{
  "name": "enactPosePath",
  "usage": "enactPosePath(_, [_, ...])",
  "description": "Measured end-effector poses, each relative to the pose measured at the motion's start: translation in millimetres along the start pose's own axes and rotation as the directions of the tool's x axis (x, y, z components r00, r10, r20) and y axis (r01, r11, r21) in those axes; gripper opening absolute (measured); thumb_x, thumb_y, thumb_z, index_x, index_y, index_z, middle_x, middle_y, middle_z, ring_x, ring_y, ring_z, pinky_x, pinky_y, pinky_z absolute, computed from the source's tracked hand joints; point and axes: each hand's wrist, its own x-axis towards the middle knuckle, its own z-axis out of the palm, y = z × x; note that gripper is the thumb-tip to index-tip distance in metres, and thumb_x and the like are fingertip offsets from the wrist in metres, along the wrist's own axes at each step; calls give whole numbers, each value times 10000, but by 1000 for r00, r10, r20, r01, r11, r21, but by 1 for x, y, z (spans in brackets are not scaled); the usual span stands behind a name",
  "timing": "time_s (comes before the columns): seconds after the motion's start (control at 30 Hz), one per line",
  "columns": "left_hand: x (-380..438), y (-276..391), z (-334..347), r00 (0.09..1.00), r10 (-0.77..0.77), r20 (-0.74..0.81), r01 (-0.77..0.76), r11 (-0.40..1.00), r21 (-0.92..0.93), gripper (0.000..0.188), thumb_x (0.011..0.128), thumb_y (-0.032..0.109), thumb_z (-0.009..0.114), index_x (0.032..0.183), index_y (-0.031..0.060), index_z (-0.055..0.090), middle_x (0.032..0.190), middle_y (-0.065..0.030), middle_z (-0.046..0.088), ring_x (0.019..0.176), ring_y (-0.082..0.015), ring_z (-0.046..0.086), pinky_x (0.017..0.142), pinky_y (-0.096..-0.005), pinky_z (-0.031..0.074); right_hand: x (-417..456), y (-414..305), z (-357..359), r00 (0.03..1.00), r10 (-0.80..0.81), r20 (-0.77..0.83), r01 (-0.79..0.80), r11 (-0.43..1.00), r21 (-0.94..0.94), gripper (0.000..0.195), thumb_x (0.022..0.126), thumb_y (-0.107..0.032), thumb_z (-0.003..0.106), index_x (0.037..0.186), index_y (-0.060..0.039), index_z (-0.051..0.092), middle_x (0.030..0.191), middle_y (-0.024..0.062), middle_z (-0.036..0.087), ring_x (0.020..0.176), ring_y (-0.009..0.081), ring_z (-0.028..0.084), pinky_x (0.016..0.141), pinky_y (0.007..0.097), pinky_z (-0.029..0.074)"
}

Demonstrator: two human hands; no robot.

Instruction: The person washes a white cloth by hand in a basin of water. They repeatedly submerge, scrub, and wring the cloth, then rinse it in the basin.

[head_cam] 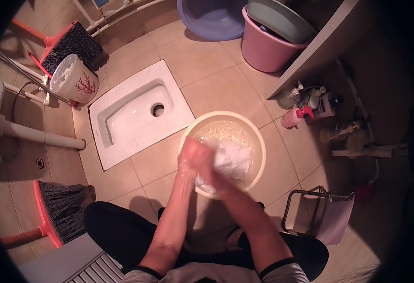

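Observation:
A round cream plastic basin [260, 141] holds water and stands on the tiled floor before me. White wet cloth [232, 159] lies bunched in it, partly under the water. My left hand [189, 150] and my right hand [205, 155] are pressed together over the basin's left side, above the cloth's left edge. Both are blurred and overlap, so their fingers are hard to make out. Whether any cloth is between them cannot be told. My wrists look wet.
A white squat toilet [136, 113] is set in the floor left of the basin. Pump bottles [291, 117] stand at right, near a folding stool [304, 212]. A pink bucket [270, 53], a blue basin [214, 21], a waste bin [76, 83] and a mop [63, 208] stand around.

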Motion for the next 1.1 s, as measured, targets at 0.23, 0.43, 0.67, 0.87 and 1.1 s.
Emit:
enactPosePath(0.23, [-8,-16,29,904,38,-427,47,981,187,282,817,360,481,748,89,521,715,-30,554,580,-157,525,575,-278,461,29,37,2,975,197,104,-221,902,370,219,771,-227,487,643,-50,503,565,157,513,488,328,514,455,416,399])
enactPosePath(0.43, [-25,20,45,999,-39,-23,45,882,469,464,731,394,588,973,5,514,960,-120,556,803,-181,571,724,-293,459,76,70,-60,719,-49,694,-689,81,720,196,803,-209,534,789,-16,565,662,-3,547,550,59,476,516,208,402])
enactPosePath(0.67, [-36,34,50,999,32,-8,-11,570,822,327,746,151,590,1004,-35,511,901,-71,578,786,-129,552,722,-258,442,87,102,-78,582,-346,736,-708,231,668,117,720,-131,616,719,-51,530,694,-21,529,629,50,474,581,186,389])
enactPosePath(0.87, [-38,42,48,972,237,2,-172,702,691,201,822,197,507,884,9,545,806,-58,583,711,-117,548,669,-251,446,80,129,-83,455,-334,826,-578,595,559,179,656,-152,664,715,-66,519,640,-67,454,606,34,399,551,178,323])
enactPosePath(1.1, [-26,30,49,913,409,5,-314,693,649,225,845,238,463,896,24,512,814,-60,570,719,-123,550,659,-258,458,60,129,-76,761,-255,597,-636,-109,764,133,728,-81,587,781,-80,465,707,-41,488,643,34,445,584,172,350])
